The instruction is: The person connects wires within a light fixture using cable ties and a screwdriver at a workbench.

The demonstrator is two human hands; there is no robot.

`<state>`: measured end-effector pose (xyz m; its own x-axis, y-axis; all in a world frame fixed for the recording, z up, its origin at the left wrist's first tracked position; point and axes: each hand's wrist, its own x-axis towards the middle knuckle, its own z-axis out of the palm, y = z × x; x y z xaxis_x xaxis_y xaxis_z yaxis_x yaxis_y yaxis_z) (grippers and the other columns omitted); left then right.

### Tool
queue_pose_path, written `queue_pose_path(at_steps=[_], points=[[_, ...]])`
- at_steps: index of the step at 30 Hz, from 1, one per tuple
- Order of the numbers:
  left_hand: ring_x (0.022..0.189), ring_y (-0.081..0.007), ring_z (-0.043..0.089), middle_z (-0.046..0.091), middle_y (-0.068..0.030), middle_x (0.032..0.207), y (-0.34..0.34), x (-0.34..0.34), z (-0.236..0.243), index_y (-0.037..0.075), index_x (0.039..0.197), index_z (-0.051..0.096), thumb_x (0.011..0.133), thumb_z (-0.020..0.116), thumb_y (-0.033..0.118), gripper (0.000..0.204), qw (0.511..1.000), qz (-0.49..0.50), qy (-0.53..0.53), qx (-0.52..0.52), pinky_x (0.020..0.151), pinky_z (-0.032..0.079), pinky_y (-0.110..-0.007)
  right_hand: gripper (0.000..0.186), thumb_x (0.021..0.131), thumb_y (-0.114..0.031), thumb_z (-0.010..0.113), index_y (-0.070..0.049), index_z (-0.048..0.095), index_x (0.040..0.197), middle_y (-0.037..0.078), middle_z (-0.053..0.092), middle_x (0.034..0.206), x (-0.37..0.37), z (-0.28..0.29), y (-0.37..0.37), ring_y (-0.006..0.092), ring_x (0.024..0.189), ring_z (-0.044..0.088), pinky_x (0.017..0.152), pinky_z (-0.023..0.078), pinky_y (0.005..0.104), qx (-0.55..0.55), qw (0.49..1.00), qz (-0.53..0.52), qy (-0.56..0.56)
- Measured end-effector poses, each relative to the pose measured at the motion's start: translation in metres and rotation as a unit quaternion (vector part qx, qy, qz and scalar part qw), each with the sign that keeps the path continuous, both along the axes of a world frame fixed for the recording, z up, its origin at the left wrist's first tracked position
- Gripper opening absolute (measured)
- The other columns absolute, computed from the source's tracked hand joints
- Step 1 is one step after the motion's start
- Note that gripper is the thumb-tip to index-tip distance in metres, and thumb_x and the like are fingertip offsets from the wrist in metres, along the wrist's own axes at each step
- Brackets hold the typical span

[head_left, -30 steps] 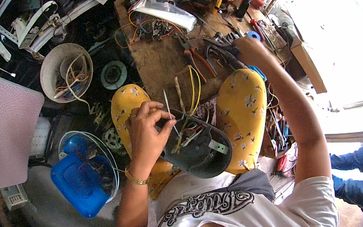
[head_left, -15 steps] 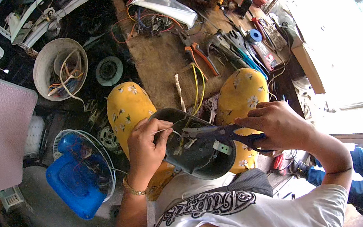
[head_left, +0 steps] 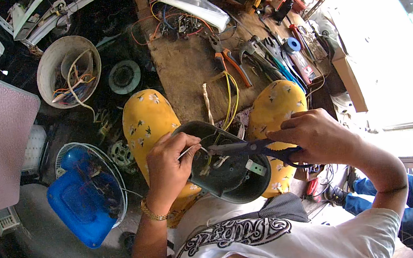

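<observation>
A dark oval plastic housing [head_left: 231,189] rests in my lap between my knees, with wires and a small pale metal plate [head_left: 256,168] inside it. My left hand [head_left: 170,159] pinches a thin white wire [head_left: 186,152] over the housing's left side. From the right, my right hand [head_left: 318,134] grips a pair of scissors [head_left: 256,147] by its dark blue handles. The scissors' blades lie across the housing, their tips close to the wire near my left fingers. Whether the blades touch the wire I cannot tell. Yellow wires [head_left: 232,96] run out from the housing's far side.
Beyond my knees lies a wooden board [head_left: 176,64] with orange-handled pliers [head_left: 231,62], a hammer [head_left: 260,58] and several other tools. On the left stand a bucket [head_left: 41,81] with wire scraps and a blue plastic basin [head_left: 78,210]. A person's blue-clad leg [head_left: 379,192] shows at the right.
The whole view has shifted slightly. Both hands keep their grips, and the scissors stay near the white wire, with their handles a little closer together.
</observation>
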<state>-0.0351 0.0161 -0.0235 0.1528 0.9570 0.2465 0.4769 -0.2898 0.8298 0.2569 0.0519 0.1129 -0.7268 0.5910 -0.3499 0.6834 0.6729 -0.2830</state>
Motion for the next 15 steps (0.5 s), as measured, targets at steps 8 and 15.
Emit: queue_pose_path(at_steps=[8,15], points=[[0.082,-0.0319,0.068,0.073,-0.0069,0.087,0.001,0.001,0.001,0.005,0.086,0.066,0.083,0.074,0.011,0.010,1.000,-0.016,0.011,0.016,0.075,0.052,-0.041,0.053,0.073,-0.019,0.080,-0.007,0.066,0.123,0.011,0.070,0.094,-0.003,-0.014,0.002,0.0301,0.089,0.071,0.074,0.056,0.0416,-0.018,0.998,0.038,-0.054],[0.083,-0.0328,0.067,0.071,-0.0070,0.086,0.003,0.003,0.001,0.006,0.086,0.066,0.084,0.074,0.012,0.010,1.000,-0.018,0.020,0.004,0.075,0.051,-0.042,0.038,0.077,-0.015,0.073,-0.007,0.068,0.113,0.010,0.071,0.082,-0.008,-0.022,0.001,0.0296,0.080,0.072,0.072,0.057,0.0414,0.009,0.991,0.049,-0.121]])
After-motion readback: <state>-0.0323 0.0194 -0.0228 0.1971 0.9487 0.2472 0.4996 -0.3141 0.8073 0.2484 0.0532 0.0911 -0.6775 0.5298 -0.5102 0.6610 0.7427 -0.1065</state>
